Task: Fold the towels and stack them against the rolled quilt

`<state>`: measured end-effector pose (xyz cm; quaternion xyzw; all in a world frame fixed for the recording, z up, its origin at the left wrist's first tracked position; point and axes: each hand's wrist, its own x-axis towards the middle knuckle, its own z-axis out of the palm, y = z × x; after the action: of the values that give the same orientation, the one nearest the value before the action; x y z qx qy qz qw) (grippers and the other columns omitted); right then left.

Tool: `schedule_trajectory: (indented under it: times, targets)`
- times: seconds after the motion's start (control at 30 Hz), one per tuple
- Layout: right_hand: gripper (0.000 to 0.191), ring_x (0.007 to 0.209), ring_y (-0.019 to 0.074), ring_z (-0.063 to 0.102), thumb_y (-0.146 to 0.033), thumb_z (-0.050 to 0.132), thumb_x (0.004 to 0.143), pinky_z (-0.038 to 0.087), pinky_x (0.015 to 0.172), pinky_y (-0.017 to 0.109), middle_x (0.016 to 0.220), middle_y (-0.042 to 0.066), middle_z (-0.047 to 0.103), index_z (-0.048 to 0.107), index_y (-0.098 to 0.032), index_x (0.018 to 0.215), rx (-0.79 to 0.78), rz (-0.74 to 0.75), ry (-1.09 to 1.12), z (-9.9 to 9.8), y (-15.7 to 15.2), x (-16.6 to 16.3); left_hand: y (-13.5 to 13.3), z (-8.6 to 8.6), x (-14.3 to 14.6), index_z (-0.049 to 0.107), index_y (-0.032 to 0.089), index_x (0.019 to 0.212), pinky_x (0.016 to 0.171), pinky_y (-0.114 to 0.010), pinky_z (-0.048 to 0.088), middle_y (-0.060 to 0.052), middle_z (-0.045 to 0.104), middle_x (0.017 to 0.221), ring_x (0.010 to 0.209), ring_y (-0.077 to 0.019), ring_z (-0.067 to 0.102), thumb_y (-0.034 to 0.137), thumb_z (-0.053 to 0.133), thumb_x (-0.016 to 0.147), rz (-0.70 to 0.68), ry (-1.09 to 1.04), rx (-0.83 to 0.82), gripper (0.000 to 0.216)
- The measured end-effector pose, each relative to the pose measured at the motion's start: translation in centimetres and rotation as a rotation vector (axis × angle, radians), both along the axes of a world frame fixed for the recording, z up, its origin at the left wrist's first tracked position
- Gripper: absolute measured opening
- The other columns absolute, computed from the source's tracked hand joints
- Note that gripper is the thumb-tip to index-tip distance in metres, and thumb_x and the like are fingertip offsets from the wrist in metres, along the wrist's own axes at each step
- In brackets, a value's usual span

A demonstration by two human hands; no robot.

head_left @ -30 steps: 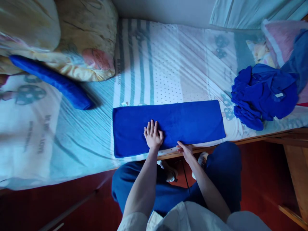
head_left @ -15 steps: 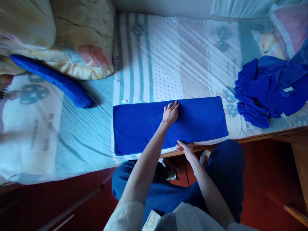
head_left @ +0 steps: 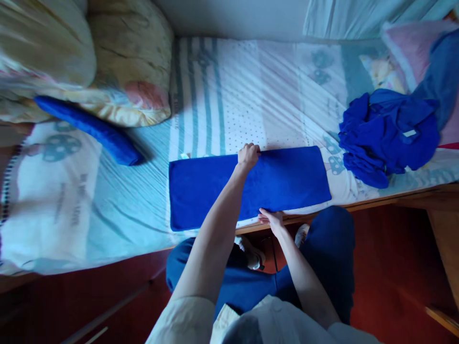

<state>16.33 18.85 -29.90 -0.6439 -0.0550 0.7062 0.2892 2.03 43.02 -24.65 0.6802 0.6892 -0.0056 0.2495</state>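
Note:
A blue towel (head_left: 294, 177), folded into a long flat strip, lies along the near edge of the bed. My left hand (head_left: 248, 155) is at the middle of its far edge, fingers curled down and closed on that edge. At the near edge, my right hand (head_left: 272, 221) touches the towel with the thumb on top. Its other fingers stretch out to the left just below the edge, apart from the thumb. My left forearm hides part of the towel.
A rolled blue cloth (head_left: 93, 131) lies to the left beside a large yellowish pillow or quilt (head_left: 132, 62). Crumpled blue cloth (head_left: 387, 138) with a white label is heaped to the right, near a pink cushion (head_left: 412, 43). The bed's wooden edge (head_left: 366, 203) runs before my knees.
My left hand has moved from lying on the towel to its far edge, where the fingers have curled in. My right hand stays at the near edge. The view has shifted slightly.

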Motion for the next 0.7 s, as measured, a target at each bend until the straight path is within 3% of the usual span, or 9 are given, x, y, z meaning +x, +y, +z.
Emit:
schedule_trajectory:
  times: [0.2, 0.4, 0.53, 0.7]
  targets:
    - [0.036, 0.059, 0.0176, 0.072, -0.032, 0.096, 0.051, 0.058, 0.053, 0.023, 0.06, 0.004, 0.072, 0.066, -0.016, 0.062, 0.102, -0.015, 0.094, 2.7, -0.2, 1.2, -1.6, 7.3, -0.4, 0.072, 0.021, 0.117, 0.088, -0.04, 0.052, -0.015, 0.071, 0.113, 0.105, -0.03, 0.067, 0.026, 0.052, 0.094, 0.046, 0.043, 0.013, 0.03]
    - [0.051, 0.058, 0.0135, 0.066, -0.047, 0.097, 0.044, 0.055, 0.058, 0.023, 0.054, -0.002, 0.062, 0.056, -0.019, 0.056, 0.229, -0.042, 0.149, 5.7, -4.1, 4.0, -3.9, 12.9, -1.5, 0.073, 0.024, 0.111, 0.089, -0.036, 0.052, -0.013, 0.072, 0.111, 0.103, -0.0266, 0.069, 0.025, 0.053, 0.093, 0.051, 0.045, 0.125, 0.027]
    - [0.06, 0.054, 0.0089, 0.052, -0.06, 0.094, 0.043, 0.046, 0.054, 0.022, 0.051, -0.006, 0.052, 0.049, -0.02, 0.052, 0.377, -0.044, 0.055, 8.1, -5.2, 7.6, -5.8, 16.1, -1.9, 0.07, 0.023, 0.108, 0.086, -0.033, 0.052, -0.009, 0.076, 0.1, 0.101, -0.0244, 0.068, 0.021, 0.056, 0.09, 0.081, -0.102, 0.232, 0.023]
    - [0.065, 0.056, 0.0087, 0.046, -0.063, 0.092, 0.045, 0.041, 0.057, 0.025, 0.053, -0.007, 0.044, 0.043, -0.022, 0.052, 0.624, -0.115, -0.057, 13.2, -3.1, 12.6, -7.9, 21.0, -1.4, 0.069, 0.021, 0.092, 0.081, -0.029, 0.051, -0.006, 0.078, 0.087, 0.093, -0.0223, 0.071, 0.012, 0.057, 0.084, 0.128, -0.351, 0.385, 0.017]
